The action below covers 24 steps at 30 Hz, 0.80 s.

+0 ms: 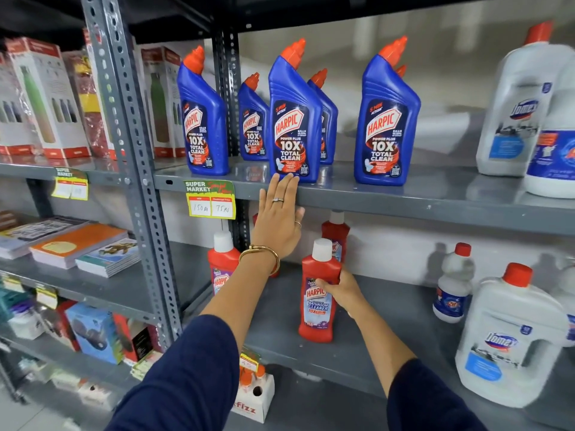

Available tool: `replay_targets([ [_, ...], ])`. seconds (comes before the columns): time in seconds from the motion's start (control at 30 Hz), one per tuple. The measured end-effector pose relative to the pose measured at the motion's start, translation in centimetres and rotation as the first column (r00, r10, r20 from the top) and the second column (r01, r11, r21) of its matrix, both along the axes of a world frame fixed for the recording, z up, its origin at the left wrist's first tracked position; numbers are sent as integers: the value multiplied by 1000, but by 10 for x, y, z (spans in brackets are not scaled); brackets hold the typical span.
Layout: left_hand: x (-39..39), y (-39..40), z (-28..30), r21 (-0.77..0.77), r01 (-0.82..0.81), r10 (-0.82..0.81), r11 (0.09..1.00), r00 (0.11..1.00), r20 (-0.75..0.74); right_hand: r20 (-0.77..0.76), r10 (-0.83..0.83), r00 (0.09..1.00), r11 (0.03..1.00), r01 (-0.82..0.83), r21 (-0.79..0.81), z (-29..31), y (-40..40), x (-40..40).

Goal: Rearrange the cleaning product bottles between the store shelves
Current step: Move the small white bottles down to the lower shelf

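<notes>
**Bottles going between two shelves, one hand on each**

Bottles of cleaner are sitting on both grey shelves, and I am working with one of them in each reach. My right hand (337, 290) is wrapping around the waist of the red bathroom-cleaner bottle (319, 293), fingers closed on its label, while it is standing upright near the front of the lower shelf (357, 346). I am gripping it at the middle, probably so it stays balanced when lifted.

My left hand (280, 217) is flat and fully spread, holding nothing, its fingertips touching the base of the front blue toilet-cleaner bottle (294, 119) at the lip of the upper shelf (435, 200). I am judging that it is steadying or nudging that bottle back, since it is sitting right at the edge.

Two more red bottles are standing behind my left arm, and other blue ones are lining the upper shelf alongside large white jugs (513, 107) to the right.
</notes>
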<state>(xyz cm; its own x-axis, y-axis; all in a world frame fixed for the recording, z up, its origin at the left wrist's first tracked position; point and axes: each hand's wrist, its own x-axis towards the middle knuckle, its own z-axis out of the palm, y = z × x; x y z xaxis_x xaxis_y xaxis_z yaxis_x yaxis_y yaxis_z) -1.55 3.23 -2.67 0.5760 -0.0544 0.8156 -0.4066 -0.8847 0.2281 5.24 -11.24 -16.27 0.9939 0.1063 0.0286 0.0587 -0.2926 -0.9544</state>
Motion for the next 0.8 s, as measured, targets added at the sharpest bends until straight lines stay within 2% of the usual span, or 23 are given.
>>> replay_targets([
  [0.13, -2, -2, 1, 24, -67, 67, 997, 998, 0, 88, 2, 996, 998, -7, 58, 10, -4, -15],
  [0.2, -4, -8, 2, -12, -116, 117, 993, 993, 25, 218, -137, 966, 989, 120, 90, 22, -12, -31],
  [0.23, -5, -13, 2, -58, -122, 124, 991, 992, 30, 316, -236, 919, 972, 218, 89, 29, -17, -41],
  [0.3, -8, -28, 3, -137, -99, 105, 986, 994, 42, 532, -380, 757, 918, 381, 114, 44, -32, -61],
  [0.4, -10, -56, 7, -123, -20, 33, 992, 994, 103, 778, -482, 403, 834, 484, 267, 66, -64, -79],
  [0.5, -9, -85, 11, -102, 34, -23, 994, 994, 109, 826, -550, 120, 747, 513, 423, 104, -98, -97],
  [0.57, -8, -103, 12, -76, 57, -48, 995, 992, 113, 820, -573, -7, 690, 536, 486, 131, -123, -108],
  [0.6, -7, -112, 12, -56, 62, -55, 997, 992, 117, 811, -584, -35, 663, 555, 502, 145, -135, -111],
  [0.67, -8, -130, 12, -31, 65, -61, 997, 992, 107, 782, -622, -33, 602, 618, 505, 170, -159, -115],
  [0.8, -11, -159, 15, -6, 41, -40, 999, 995, 90, 755, -647, 107, 536, 768, 350, 208, -201, -103],
])
